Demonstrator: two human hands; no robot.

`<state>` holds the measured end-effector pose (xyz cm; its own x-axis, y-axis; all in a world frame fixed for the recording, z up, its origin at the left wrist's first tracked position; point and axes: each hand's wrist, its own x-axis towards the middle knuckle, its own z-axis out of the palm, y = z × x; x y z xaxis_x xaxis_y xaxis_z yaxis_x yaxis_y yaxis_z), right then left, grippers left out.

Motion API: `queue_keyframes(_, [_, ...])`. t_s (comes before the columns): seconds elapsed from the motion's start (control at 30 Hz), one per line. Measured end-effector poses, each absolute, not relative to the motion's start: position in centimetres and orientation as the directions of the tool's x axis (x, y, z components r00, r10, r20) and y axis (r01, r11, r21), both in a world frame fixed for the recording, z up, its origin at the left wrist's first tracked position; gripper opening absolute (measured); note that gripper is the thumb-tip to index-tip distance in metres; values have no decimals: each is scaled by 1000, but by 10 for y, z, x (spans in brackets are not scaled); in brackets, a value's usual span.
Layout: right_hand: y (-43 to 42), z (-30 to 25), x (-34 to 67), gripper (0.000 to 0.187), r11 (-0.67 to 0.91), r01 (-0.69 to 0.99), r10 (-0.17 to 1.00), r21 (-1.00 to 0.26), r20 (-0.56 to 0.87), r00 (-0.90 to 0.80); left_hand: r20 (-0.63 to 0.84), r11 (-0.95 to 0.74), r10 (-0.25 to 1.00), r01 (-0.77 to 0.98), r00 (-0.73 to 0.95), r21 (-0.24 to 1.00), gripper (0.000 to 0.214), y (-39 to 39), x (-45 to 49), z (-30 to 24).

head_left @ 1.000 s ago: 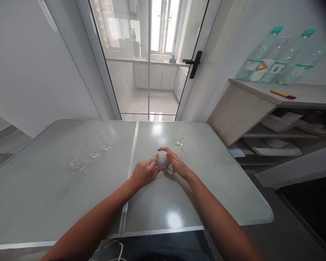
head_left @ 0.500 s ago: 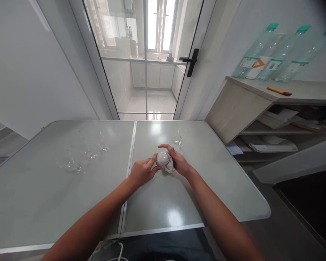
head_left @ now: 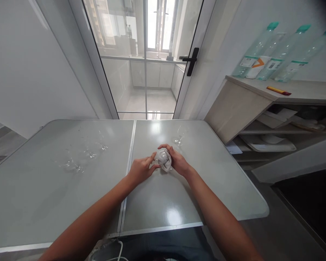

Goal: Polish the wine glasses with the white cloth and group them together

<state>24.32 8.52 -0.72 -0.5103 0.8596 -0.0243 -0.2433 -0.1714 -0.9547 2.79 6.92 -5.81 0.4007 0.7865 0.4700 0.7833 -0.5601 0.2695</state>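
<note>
Over the right half of the table, a clear stemmed glass [head_left: 162,156] is tilted toward my left hand, with a white cloth [head_left: 167,167] bunched in and around its bowl. My left hand [head_left: 141,169] pinches the glass at its stem end, thumb and fingers close together; that end is mostly hidden. Curled round the bowl side, my right hand [head_left: 177,159] grips the cloth against the glass. Beyond my hands stands another clear stemmed glass [head_left: 178,140]. To the left are three more clear glasses, the nearest glass [head_left: 77,168] being furthest left.
The grey-green table [head_left: 95,203] has a metal seam down its middle. At its far edge is a glazed door [head_left: 159,72] with a black handle [head_left: 191,61]. Several plastic bottles [head_left: 268,69] and a yellow-red packet [head_left: 278,90] sit on the wooden shelf unit [head_left: 241,108] at right.
The glass and cloth have turned slightly between my hands, with more cloth showing at the bowl. My left hand has shifted a little to the left.
</note>
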Motion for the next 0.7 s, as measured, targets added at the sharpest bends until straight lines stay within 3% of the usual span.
queue_keyframes(0.13, [87, -12, 243, 57, -179, -261, 872, -949, -30, -489, 460, -545, 803, 779, 378, 311, 54, 68, 30, -56])
queue_keyframes(0.37, [86, -12, 243, 57, -178, -221, 866, -959, -45, -498, 326, -459, 888, 657, 325, 597, 52, 65, 33, -33])
queue_keyframes(0.57, [88, -14, 243, 55, -165, -191, 874, -968, -54, -484, 248, -370, 927, 563, 283, 739, 47, 61, 40, -23])
queue_keyframes(0.7, [86, -11, 247, 56, -62, -99, 869, -993, -5, -495, 65, -188, 956, 428, 286, 884, 57, 65, 36, -19])
